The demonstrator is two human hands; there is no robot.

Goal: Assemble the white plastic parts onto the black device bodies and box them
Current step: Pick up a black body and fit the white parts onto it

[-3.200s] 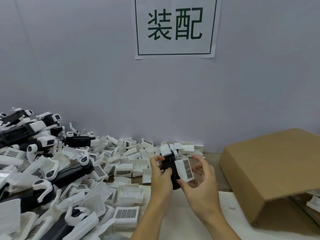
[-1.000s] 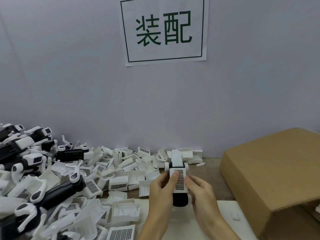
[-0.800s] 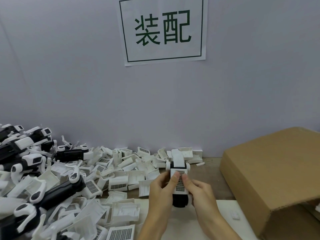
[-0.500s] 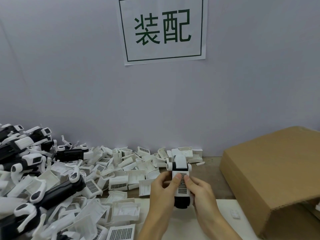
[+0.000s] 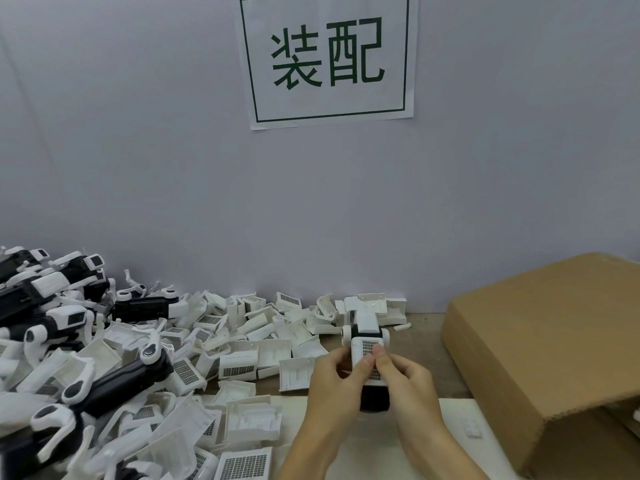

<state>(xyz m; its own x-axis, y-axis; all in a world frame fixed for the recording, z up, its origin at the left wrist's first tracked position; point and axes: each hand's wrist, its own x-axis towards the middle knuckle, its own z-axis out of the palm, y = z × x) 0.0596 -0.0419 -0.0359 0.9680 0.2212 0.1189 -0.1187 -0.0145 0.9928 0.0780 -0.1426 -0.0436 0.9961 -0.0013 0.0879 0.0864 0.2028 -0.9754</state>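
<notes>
Head view: left hand (image 5: 336,379) and right hand (image 5: 408,379) gripping black device body (image 5: 374,398), near surface's front edge, thumbs on white grille part (image 5: 367,346). Risk: uneven pressure, part seating crooked.

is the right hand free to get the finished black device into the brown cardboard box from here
Probably yes. The right hand already grips the black device body, together with the left hand, and the brown cardboard box lies just to its right with nothing between.

Head view, forward-down, near hands (image 5: 374,386)
</notes>
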